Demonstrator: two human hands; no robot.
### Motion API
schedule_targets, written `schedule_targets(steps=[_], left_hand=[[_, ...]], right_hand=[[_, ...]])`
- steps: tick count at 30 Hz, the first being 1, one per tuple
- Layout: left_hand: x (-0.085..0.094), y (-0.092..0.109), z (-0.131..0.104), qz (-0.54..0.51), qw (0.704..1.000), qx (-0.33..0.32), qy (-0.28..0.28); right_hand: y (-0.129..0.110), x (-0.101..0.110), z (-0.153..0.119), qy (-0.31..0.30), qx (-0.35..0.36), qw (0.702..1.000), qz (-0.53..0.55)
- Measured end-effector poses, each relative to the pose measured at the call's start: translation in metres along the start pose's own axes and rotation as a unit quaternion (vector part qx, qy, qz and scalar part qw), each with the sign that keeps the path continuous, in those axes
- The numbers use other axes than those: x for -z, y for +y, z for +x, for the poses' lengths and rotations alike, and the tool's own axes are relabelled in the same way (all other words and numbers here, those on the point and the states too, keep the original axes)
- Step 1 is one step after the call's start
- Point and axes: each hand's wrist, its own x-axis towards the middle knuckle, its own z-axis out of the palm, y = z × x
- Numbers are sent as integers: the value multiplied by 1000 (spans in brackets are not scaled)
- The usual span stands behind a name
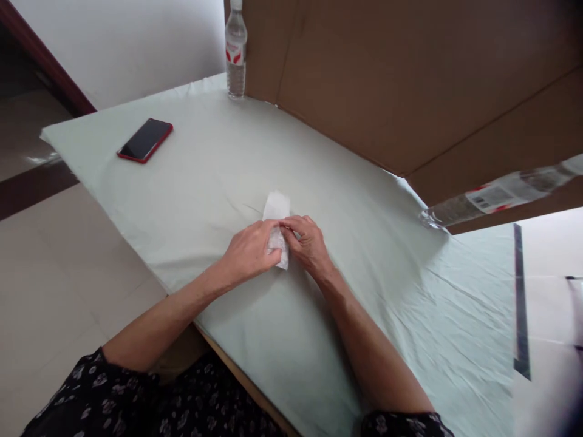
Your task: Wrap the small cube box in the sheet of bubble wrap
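A small white packet, thin like tissue or plastic wrap (277,206), lies lengthwise between my hands above the pale green cloth. My left hand (251,247) grips its left side, with the thumb across the lower part and the fingers curled over the middle. From the right, my right hand (306,241) pinches the packet's middle edge between thumb and forefinger. The two hands' fingertips meet there. Its upper end sticks out past the fingers, and a crinkled lower end shows beneath them. What the packet contains cannot be made out.
A black phone in a red case (146,141) lies at the table's left. An upright water bottle (235,57) stands against a large brown cardboard panel (364,73) at the back. Another bottle (496,195) is at the panel's right end. The cloth-covered table (218,164) ends diagonally at left.
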Motion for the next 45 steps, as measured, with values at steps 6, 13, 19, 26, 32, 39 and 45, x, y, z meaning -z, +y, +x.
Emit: schedule_targets(steps=[6, 13, 19, 26, 32, 39, 45], left_hand=[[-20, -14, -5, -40, 994, -70, 80], [-30, -22, -6, -80, 982, -107, 136], [-30, -23, -7, -91, 980, -109, 140], [-28, -22, -6, -84, 984, -90, 128], [-27, -15, -13, -52, 986, -3, 161], [-33, -18, -16, -58, 977, -20, 203], [-25, -30, -17, -104, 980, -110, 126]], right_hand=[[8, -2, 2, 43, -69, 996, 27], [16, 4, 20, -1, -279, 940, 196], [9, -5, 41, -24, -271, 904, 330], [-11, 4, 27, -18, -207, 880, 427], [-25, 13, 7, -13, -156, 895, 417], [-40, 11, -27, -2, -89, 961, 261], [-37, 14, -55, -8, -4, 988, 156]])
